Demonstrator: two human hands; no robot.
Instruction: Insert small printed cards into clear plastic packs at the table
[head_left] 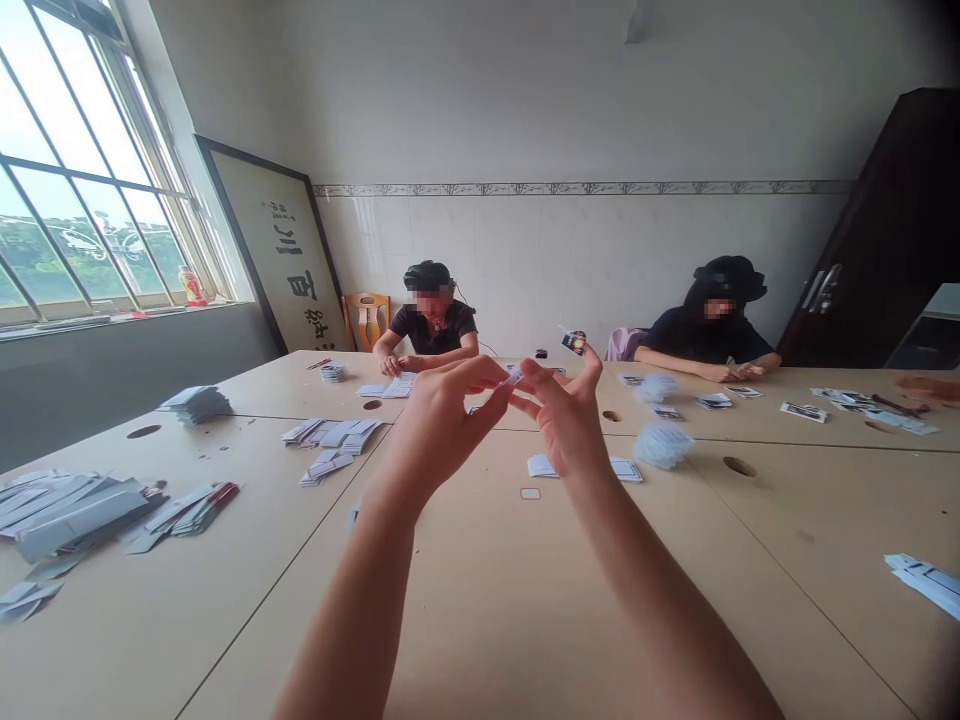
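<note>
My left hand (450,410) and my right hand (566,425) are raised over the table and meet in front of me. Between their fingertips is a small, pale, see-through piece (513,376), perhaps plastic; its exact kind is too small to tell. A little black tag (574,342) with a coloured print shows by a raised finger of my right hand. Whether that finger holds it is unclear. Below my right hand lie white printed cards (626,469), partly hidden by the forearm. A small red-edged white label (530,494) lies on the table nearby.
Stacks of white cards (334,436) and a large paper heap (82,515) lie to the left. Clear plastic bags (664,445) are bunched at right. The table (480,620) has cable holes. Two people (427,325) sit opposite, hands on the table.
</note>
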